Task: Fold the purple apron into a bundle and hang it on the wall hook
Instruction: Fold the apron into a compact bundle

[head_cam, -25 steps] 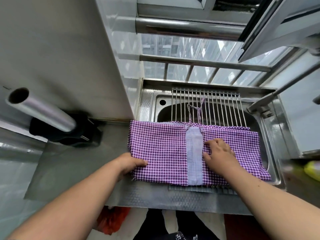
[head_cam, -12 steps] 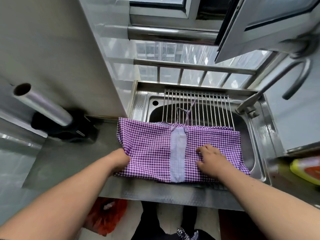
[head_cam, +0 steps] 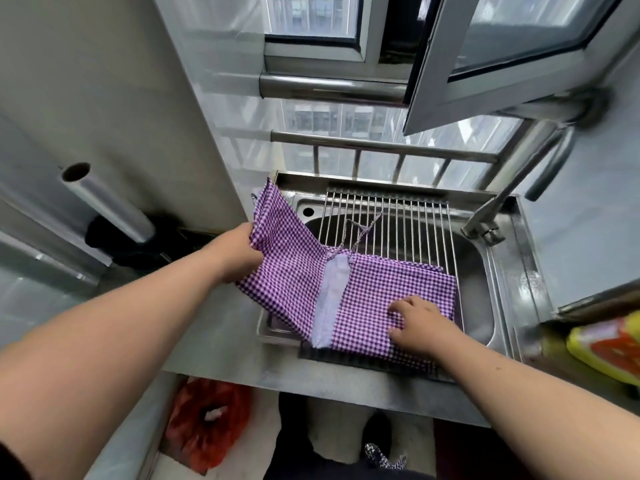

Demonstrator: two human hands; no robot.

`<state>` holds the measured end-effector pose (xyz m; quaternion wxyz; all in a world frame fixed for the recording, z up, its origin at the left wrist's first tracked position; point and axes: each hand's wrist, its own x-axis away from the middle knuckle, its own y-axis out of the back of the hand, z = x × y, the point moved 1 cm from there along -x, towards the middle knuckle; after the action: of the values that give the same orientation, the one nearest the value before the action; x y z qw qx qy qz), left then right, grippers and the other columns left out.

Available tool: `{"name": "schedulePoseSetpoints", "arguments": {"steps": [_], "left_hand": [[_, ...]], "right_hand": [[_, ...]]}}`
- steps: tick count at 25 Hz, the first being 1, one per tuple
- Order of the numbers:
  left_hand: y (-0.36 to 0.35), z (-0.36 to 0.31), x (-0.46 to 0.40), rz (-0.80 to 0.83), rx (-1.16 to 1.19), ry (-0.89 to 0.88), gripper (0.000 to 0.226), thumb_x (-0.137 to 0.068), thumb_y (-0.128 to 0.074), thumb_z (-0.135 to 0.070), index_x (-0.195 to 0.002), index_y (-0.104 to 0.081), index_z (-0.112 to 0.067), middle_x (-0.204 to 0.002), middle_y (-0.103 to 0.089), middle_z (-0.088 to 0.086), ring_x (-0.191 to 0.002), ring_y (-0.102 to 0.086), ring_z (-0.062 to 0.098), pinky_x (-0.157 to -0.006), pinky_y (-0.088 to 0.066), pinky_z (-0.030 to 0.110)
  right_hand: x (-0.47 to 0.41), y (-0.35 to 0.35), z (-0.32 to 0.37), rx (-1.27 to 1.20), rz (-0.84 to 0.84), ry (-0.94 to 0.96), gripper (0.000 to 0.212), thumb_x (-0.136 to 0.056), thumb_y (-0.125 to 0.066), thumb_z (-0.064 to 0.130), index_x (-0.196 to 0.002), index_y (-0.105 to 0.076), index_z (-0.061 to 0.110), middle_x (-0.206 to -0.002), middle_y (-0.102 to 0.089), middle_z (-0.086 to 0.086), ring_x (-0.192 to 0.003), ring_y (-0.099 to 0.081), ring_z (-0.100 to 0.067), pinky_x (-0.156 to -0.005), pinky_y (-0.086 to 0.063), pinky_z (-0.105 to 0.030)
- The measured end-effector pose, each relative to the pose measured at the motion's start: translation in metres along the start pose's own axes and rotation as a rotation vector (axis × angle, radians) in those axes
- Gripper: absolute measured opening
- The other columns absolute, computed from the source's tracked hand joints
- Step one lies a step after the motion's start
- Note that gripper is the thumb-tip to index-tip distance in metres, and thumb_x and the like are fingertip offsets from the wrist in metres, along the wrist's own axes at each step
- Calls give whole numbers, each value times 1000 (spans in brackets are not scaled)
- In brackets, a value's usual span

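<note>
Purple apron (head_cam: 374,299): gingham, half-folded, left side lifted off rack (head_cam: 398,216).

The fingers of the left hand (head_cam: 242,252) are hidden behind the lifted fold of the purple apron (head_cam: 377,299), so only the back of the hand and the thumb side are seen. The near edge of the drying rack (head_cam: 388,220) and part of the sink (head_cam: 485,282) are covered by the cloth. The yellow package (head_cam: 609,351) is cut off by the right edge, and its print is blurred. The tap (head_cam: 519,188) is smeared by motion. The red bag (head_cam: 207,420) under the counter is partly hidden by the left forearm.
</note>
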<state>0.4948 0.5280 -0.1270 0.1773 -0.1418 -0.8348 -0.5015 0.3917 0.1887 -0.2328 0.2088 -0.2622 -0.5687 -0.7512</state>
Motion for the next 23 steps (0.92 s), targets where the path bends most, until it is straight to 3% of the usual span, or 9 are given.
{"name": "schedulePoseSetpoints", "arguments": {"steps": [3,5,7,9,11,16,19,21,23], "left_hand": [[3,-33,0,18,-6,-96,40,-88,-58,-13,-128,-56,-16,-114,-69,8,-94,-67,25,-78,-54,32],[0,-53,-2,60,-29,-139,43,-86,-58,-18,-128,-54,-22,-111,-71,7,-91,-69,23,-77,-60,36],[-7,-72,-2,116,-55,-173,45,-85,-58,-20,-129,-51,-25,-108,-70,5,-91,-70,23,-78,-64,42],[-19,-95,-2,170,-74,-229,38,-89,-59,-18,-125,-49,-25,-103,-67,2,-89,-68,20,-72,-62,36],[-34,-123,0,203,-98,-289,30,-91,-60,-17,-119,-52,-23,-97,-65,0,-86,-66,17,-69,-55,31],[-87,-175,-3,317,-240,-383,20,-92,-59,-17,-112,-61,-17,-98,-67,3,-86,-67,17,-81,-62,39],[-121,-198,1,417,-309,-451,31,-97,-60,-20,-127,-61,-13,-111,-69,6,-89,-69,19,-80,-65,39],[-139,-202,2,542,-267,-431,47,-102,-60,-36,-142,-55,-12,-127,-64,10,-97,-70,25,-76,-66,40],[-153,-196,-2,619,-311,-422,58,-106,-49,-52,-149,-51,-14,-144,-57,12,-117,-66,29,-94,-61,45]], "right_hand": [[1,-2,-8,-68,-23,-106,63,-81,-63,58,-142,-53,46,-156,-37,-1,-148,-34,-30,-120,-35,-58],[1,-5,-17,-167,-68,-217,64,-80,-64,53,-142,-54,44,-164,-25,-8,-151,-30,-35,-122,-34,-55],[0,-7,-27,-292,-84,-328,64,-82,-64,46,-144,-53,39,-166,-18,-16,-142,-45,-40,-119,-41,-48],[-3,-13,-39,-422,-74,-384,61,-83,-63,41,-144,-55,36,-161,-28,-18,-125,-59,-38,-113,-49,-44],[-4,-19,-50,-509,-81,-372,56,-84,-66,37,-140,-60,32,-152,-44,-16,-120,-62,-33,-110,-51,-40],[0,-28,-62,-529,-138,-283,48,-92,-73,30,-137,-66,14,-146,-54,-13,-133,-54,-26,-115,-36,-27],[0,-31,-72,-535,-192,-231,35,-96,-72,23,-127,-73,7,-132,-67,-14,-128,-59,-28,-106,-42,-27],[3,-31,-74,-580,-193,-226,21,-96,-71,18,-113,-77,8,-111,-73,-12,-111,-68,-28,-92,-51,-30],[4,-32,-79,-606,-162,-273,12,-95,-64,14,-101,-75,13,-106,-73,-8,-99,-67,-24,-85,-51,-30]]}}
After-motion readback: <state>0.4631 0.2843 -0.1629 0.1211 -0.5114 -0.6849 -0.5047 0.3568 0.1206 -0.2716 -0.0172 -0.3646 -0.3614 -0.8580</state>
